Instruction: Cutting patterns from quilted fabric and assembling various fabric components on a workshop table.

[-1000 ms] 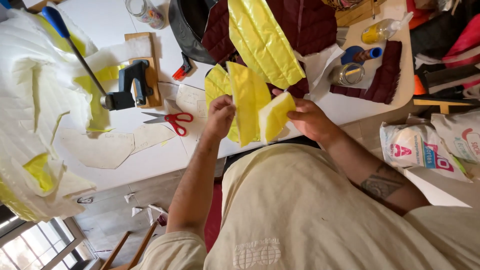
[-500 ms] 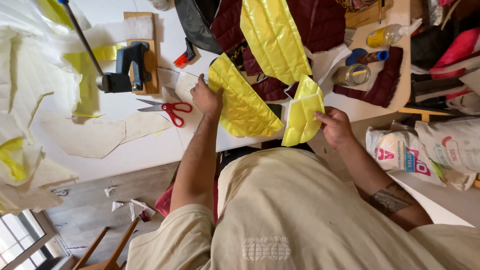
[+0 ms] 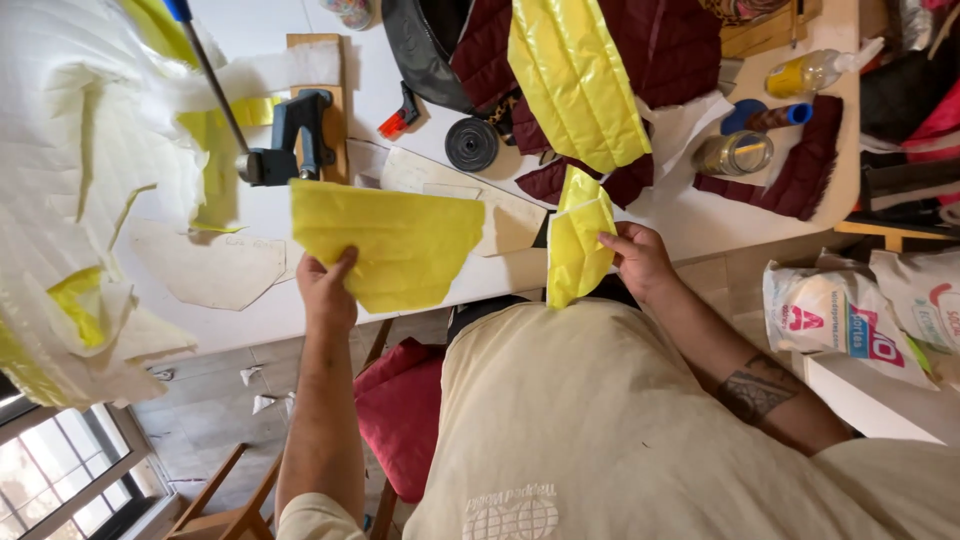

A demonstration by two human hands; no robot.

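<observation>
My left hand (image 3: 328, 290) grips a flat yellow quilted fabric piece (image 3: 390, 243) by its lower edge and holds it spread over the white table (image 3: 680, 220). A smaller folded yellow fabric piece (image 3: 577, 240) hangs upright from my right hand (image 3: 640, 262), near the table's front edge. The two pieces are apart. Beyond them a long yellow quilted panel (image 3: 575, 80) lies across dark red quilted fabric (image 3: 670, 45).
On the table stand a dark press tool (image 3: 290, 140) on a wooden block, a black tape roll (image 3: 471, 144), a glass jar (image 3: 733, 154) and beige paper patterns (image 3: 215, 265). White and yellow scraps (image 3: 90, 200) pile at left. Printed bags (image 3: 850, 315) sit at right, a red cushioned chair (image 3: 400, 410) below.
My left hand has carried the large yellow piece leftward, away from the folded piece. The view has shifted, and the scissors are now hidden.
</observation>
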